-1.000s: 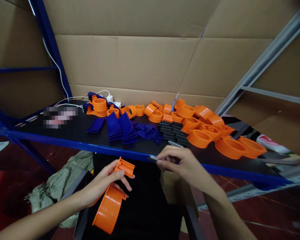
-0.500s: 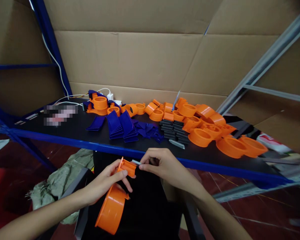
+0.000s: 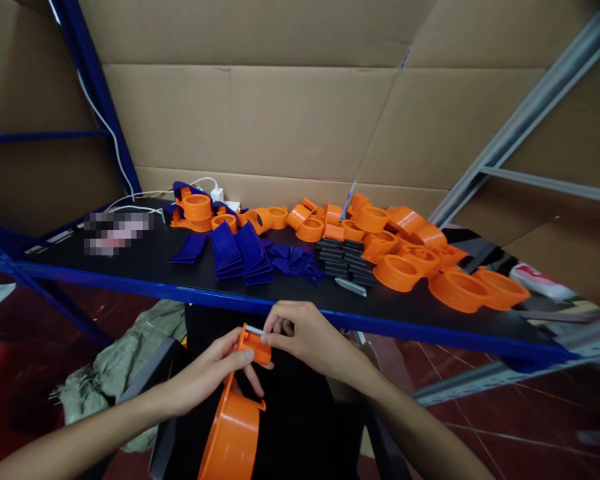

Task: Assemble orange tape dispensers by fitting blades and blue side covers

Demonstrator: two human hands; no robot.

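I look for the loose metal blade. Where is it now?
On the black shelf, right of centre: the blade lies just before the black stack, left of the orange rings.

The plastic holder (image 3: 235, 413) you grip in your left hand (image 3: 207, 377) is bright orange all over, and the small toothed strip (image 3: 254, 330) your right hand (image 3: 305, 337) presses onto it is silvery grey. The shelf (image 3: 145, 267) in front of you is black with a blue front edge. On it you have more orange holders (image 3: 455, 290), a fan of dark blue pieces (image 3: 240, 250), a stack of black pieces (image 3: 347, 260) and a white cable (image 3: 130, 197). Plain brown cardboard (image 3: 300, 127) stands behind.
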